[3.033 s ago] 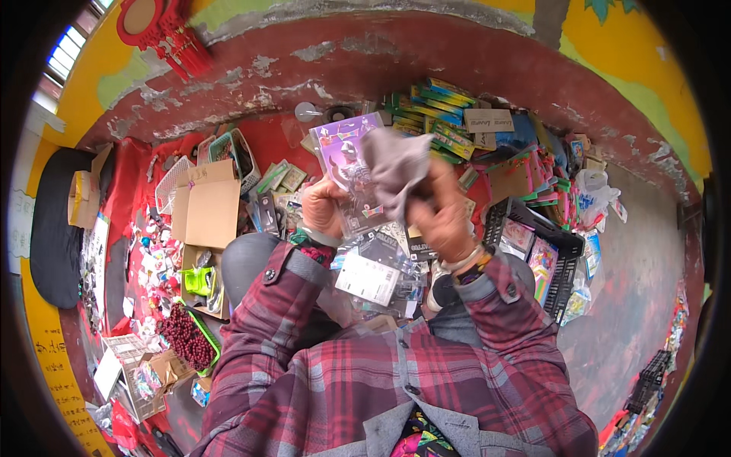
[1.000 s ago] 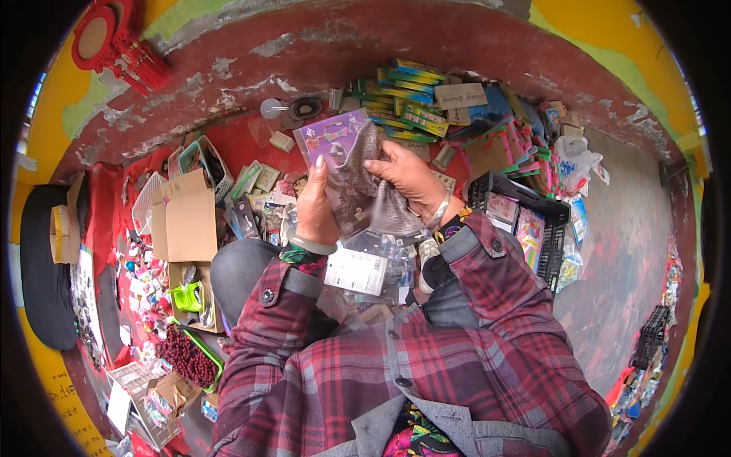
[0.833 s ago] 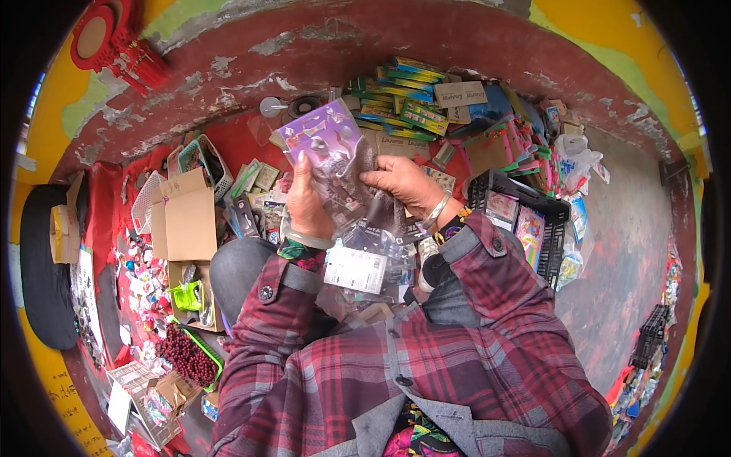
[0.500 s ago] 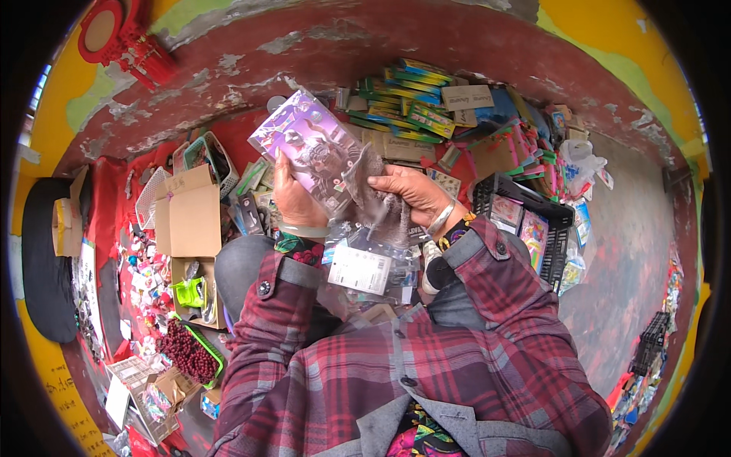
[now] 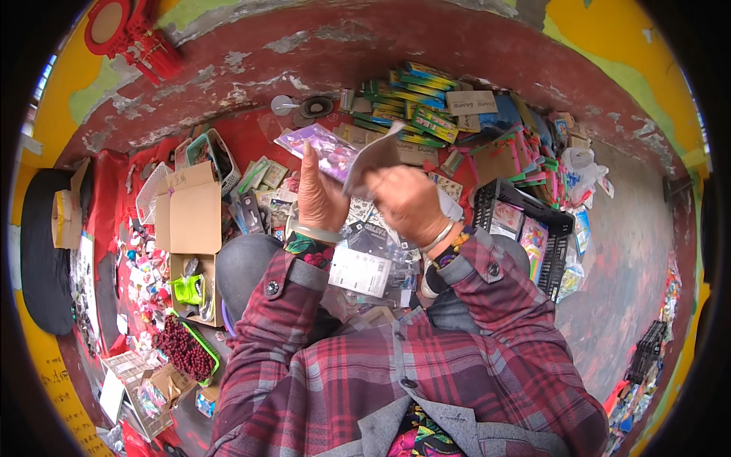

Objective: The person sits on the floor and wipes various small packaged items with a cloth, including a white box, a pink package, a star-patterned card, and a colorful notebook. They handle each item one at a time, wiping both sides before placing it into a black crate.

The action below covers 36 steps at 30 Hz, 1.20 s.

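In front of my chest, my left hand [image 5: 320, 199] grips a thin, flat packet with a purple printed picture [image 5: 324, 148], its thumb along the near side. The packet is tilted, so its face shows only at a slant. My right hand [image 5: 411, 204] is closed on a grey, fuzzy cloth [image 5: 375, 158], which lies over the packet's right edge. Motion blurs the right fingers slightly. Below both hands, between my knees, clear plastic packages lie in a heap, one with a white printed label [image 5: 359, 271].
Colourful boxes [image 5: 415, 99] are piled by the far wall. A black plastic crate [image 5: 560, 221] with packets stands at right. On my left are an open cardboard box [image 5: 190, 213], a white basket [image 5: 152, 192], and dark red beads [image 5: 183, 352] in a green tray.
The purple packet has tipped from facing me to a flatter slant. My right hand, with the cloth, has turned over, its back now showing, and sits at the packet's right edge.
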### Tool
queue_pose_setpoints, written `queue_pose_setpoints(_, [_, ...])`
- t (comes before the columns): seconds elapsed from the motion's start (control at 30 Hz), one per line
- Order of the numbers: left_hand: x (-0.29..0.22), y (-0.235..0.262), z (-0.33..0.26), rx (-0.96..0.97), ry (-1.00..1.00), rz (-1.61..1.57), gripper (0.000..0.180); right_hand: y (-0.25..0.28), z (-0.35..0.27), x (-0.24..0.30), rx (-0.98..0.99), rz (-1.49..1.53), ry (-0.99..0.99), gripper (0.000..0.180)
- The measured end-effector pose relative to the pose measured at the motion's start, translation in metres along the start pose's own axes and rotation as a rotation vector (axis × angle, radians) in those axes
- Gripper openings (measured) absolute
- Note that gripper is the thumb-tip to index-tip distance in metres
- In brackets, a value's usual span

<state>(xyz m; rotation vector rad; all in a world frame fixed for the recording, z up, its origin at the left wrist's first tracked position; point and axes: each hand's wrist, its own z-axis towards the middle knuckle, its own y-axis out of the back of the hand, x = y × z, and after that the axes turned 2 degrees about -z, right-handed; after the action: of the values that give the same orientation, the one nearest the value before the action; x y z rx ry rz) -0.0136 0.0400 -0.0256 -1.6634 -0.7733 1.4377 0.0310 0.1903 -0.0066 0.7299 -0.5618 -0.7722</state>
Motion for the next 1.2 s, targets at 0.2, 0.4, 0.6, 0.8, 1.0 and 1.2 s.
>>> queue_pose_setpoints(0.2, [-0.014, 0.021, 0.009, -0.132, 0.097, -0.035, 0.033, 0.003, -0.009, 0.008, 0.115, 0.584, -0.157, 0.03])
queue_pose_setpoints(0.4, [-0.022, 0.018, 0.006, -0.088, 0.034, -0.094, 0.033, 0.038, 0.005, -0.037, -0.371, 1.503, -0.92, 0.024])
queue_pose_setpoints(0.6, [-0.016, 0.022, 0.007, -0.043, 0.066, -0.136, 0.036, 0.035, 0.005, -0.026, -0.237, 1.385, -0.786, 0.029])
queue_pose_setpoints(0.8, [-0.009, -0.001, -0.007, 0.077, 0.208, -0.109, 0.052, -0.005, 0.0, 0.016, 0.174, 0.23, 0.133, 0.043])
queue_pose_setpoints(1.0, [0.014, -0.01, -0.03, 0.082, 0.351, -0.181, 0.069, -0.009, -0.001, 0.004, 0.154, 0.202, 0.011, 0.045])
queue_pose_setpoints(1.2, [0.03, -0.005, -0.047, 0.135, 0.583, -0.001, 0.053, -0.002, 0.009, -0.017, -0.016, 0.159, -0.176, 0.037])
